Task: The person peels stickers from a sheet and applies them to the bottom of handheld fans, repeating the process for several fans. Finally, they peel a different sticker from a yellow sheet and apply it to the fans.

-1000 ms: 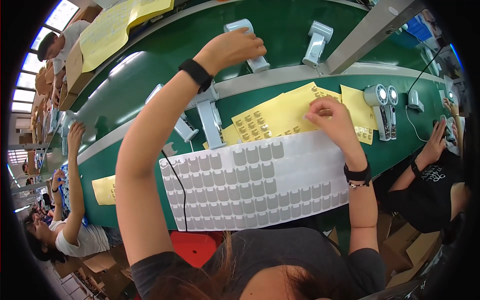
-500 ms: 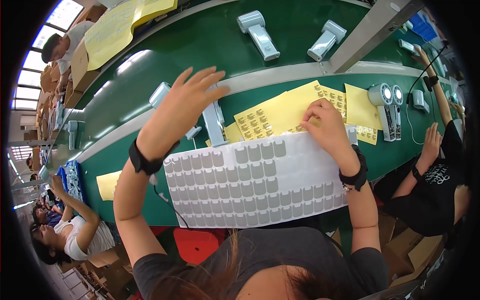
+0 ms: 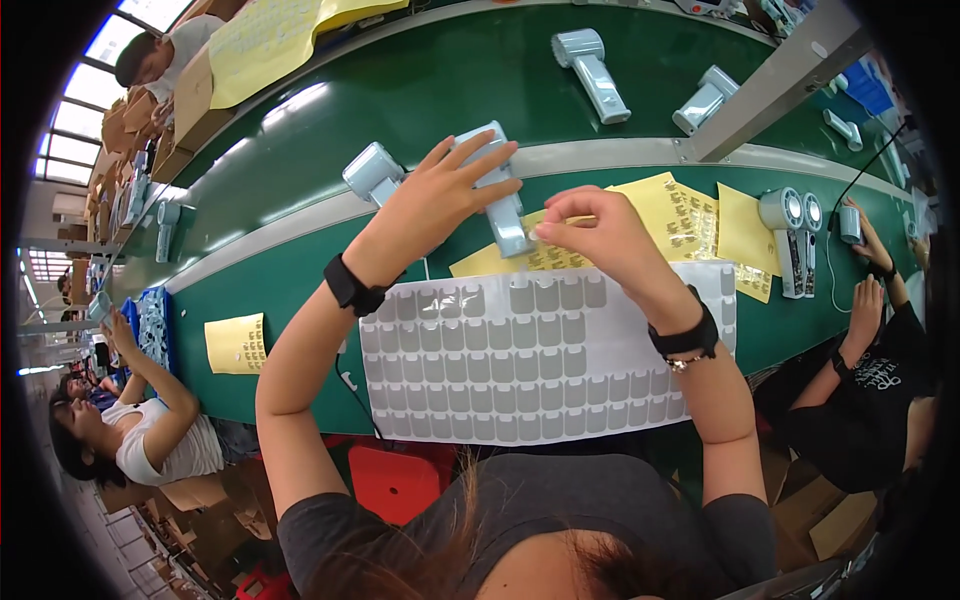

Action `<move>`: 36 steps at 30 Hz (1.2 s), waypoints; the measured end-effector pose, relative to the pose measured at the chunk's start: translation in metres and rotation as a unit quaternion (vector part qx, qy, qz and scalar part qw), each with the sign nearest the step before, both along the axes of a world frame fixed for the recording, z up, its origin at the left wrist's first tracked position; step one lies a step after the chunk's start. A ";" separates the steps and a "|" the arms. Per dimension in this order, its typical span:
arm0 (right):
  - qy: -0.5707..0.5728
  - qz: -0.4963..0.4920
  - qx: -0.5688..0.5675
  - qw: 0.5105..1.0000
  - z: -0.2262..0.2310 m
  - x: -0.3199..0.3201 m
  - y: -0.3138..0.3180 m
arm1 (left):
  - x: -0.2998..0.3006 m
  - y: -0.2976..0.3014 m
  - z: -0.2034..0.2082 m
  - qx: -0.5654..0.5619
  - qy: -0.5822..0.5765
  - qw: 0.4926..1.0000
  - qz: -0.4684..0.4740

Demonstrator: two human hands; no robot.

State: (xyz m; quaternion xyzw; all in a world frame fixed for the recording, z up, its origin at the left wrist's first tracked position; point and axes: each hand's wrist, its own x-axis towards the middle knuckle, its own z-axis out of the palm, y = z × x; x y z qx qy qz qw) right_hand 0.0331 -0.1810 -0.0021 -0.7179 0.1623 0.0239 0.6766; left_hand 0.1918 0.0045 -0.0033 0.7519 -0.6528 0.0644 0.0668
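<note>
A pale blue handheld fan (image 3: 507,222) lies at the back edge of a white sheet (image 3: 640,335) with rows of grey stickers. My left hand (image 3: 440,195) is over this fan, fingers spread and stretched across its upper part. Close by the handle's lower end, my right hand (image 3: 605,230) is closed in a pinch. Whatever sits between its fingertips is too small to make out. Yellow sheets (image 3: 645,195) with small dark stickers lie behind the right hand. Another pale blue fan (image 3: 372,170) lies just beyond the left wrist, partly hidden.
Two fans (image 3: 790,225) stand upright at the right. Farther back lie more fans (image 3: 592,75) beyond a metal rail, beside a slanted metal post (image 3: 780,85). A small yellow sheet (image 3: 236,345) rests at left. Co-workers sit on both sides; a red stool (image 3: 400,485) is below.
My left hand has come down and rightward onto the fan. My right hand has shifted left, from the yellow sheets to beside the fan's handle.
</note>
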 end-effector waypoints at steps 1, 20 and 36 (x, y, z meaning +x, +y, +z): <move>0.020 0.016 -0.006 1.000 -0.003 0.008 0.003 | 0.000 -0.002 0.000 -0.001 -0.006 1.000 -0.010; -0.148 -0.171 -0.200 0.953 0.003 -0.027 -0.031 | 0.058 -0.043 -0.003 0.027 -0.177 0.983 -0.034; -0.024 -0.039 -0.362 0.931 -0.052 0.018 -0.029 | -0.033 -0.028 -0.011 -0.027 0.100 0.992 -0.076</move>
